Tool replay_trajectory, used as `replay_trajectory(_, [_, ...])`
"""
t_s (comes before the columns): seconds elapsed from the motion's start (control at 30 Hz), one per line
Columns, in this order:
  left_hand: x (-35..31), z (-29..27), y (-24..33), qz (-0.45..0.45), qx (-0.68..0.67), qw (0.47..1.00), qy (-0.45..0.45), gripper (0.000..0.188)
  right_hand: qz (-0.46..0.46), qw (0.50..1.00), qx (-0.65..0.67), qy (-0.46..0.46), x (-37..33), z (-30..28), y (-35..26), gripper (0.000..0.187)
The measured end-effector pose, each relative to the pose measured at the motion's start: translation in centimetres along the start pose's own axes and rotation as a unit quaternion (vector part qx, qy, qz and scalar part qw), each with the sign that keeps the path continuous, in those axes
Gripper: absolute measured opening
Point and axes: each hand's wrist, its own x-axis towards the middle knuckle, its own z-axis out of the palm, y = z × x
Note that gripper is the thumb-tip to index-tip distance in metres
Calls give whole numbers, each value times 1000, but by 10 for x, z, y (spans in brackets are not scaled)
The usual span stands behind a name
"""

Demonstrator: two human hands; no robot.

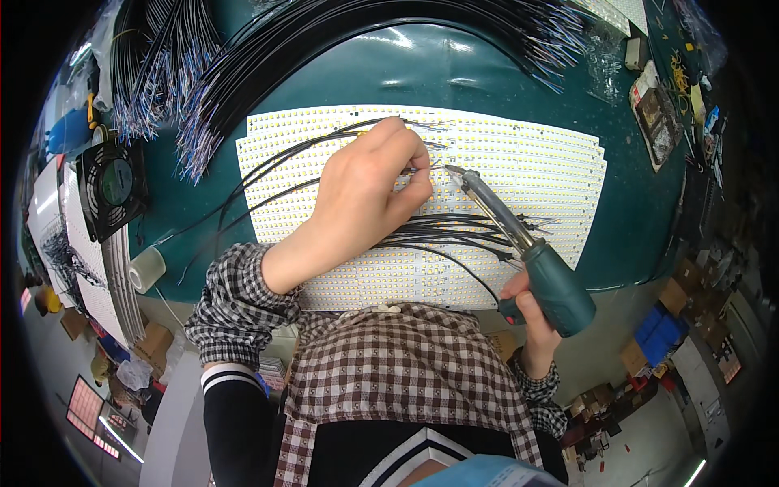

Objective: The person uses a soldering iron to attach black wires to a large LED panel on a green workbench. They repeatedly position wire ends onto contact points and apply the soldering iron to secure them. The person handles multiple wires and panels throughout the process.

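Observation:
White LED boards (519, 162) dotted with yellow chips lie overlapped before me. My left hand (365, 183) is closed in a pinch on a thin black cable (280, 193), its stripped wire ends over the middle of a board. My right hand (535, 316) grips the green handle of a soldering gun (560, 288). The gun's tip rests at or just beside the wire ends near my left fingertips; exact contact is too small to tell. Several more black cables (454, 231) lie across the boards below my left hand.
Thick bundles of black cables (324, 40) spread over the far side of the green tabletop (199, 264). At the left are a black fan (114, 183), a tape roll (147, 269) and stacked boards (89, 268). A dark-stained tray (656, 118) sits at the far right.

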Motion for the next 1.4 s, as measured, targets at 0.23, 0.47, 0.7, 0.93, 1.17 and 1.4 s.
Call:
replay_trajectory(0.23, [0, 0, 1, 0, 0, 1000, -5, 17, 36, 998, -27, 32, 3, 7, -9, 19])
replay_trajectory(0.47, [0, -1, 0, -6, -1, 1000, -9, 17, -7, 998, -56, 40, 3, 3, 0, 25])
replay_trajectory(0.7, [0, -1, 0, -1, -3, 1000, -12, 17, 9, 999, 18, 36, 5, 6, -13, 9])
replay_trajectory(0.93, [0, -2, 0, -9, -1, 1000, -12, 16, -6, 999, 42, 34, 7, 6, -13, 14])
replay_trajectory(1.17, [6, -8, 5, -28, -82, 996, -28, 12, -9, 997, 53, 46, 7, 6, -14, 27])
replay_trajectory(1.4, [13, -7, 3, -7, 15, 998, -63, 11, -11, 998, 46, 46, 4, 3, -13, 23])
